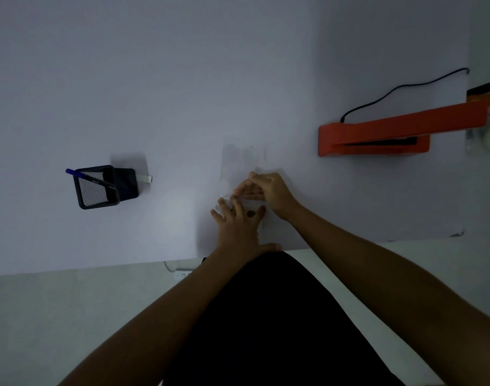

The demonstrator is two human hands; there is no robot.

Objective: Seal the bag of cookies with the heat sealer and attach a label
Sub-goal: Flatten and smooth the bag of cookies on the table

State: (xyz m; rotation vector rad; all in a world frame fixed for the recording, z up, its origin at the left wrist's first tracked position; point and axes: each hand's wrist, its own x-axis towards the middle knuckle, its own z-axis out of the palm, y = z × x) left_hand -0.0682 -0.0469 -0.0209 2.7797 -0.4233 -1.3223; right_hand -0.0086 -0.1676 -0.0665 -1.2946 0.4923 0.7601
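bench (154,107): white top, dimly lit, with the person standing at its 6 o'clock edge.
bag (238,162): clear film lying flat just past centre. it is faint in this light, and one dark cookie (250,213) shows through it between the fingers.
left hand (238,222): palm down with fingers spread and straight, pressing the near part of the bag flat. it grips nothing.
right hand (268,190): at 12 o'clock of the left hand and almost touching it, fingers bent over the bag's far part. whether it pinches the film, a label or nothing cannot be told.
heat sealer (377,132): orange, at 2 o'clock of the hands and well apart from them. its arm is raised and its power cord (399,87) runs off toward 1 o'clock.
mesh pen holder (99,188): at 9 o'clock, holding a blue pen (71,171). a white strip (146,178) pokes out behind it, but it is too small to tell if it is label stock.
step in hand: probably smoothing the bag flat, though sealed or unsealed does not show.
doing it well: the left hand should hold the bag steady while the right hand strokes the film outward, so air and creases leave before any pressing. the cookie should be kept away from the mouth edge.
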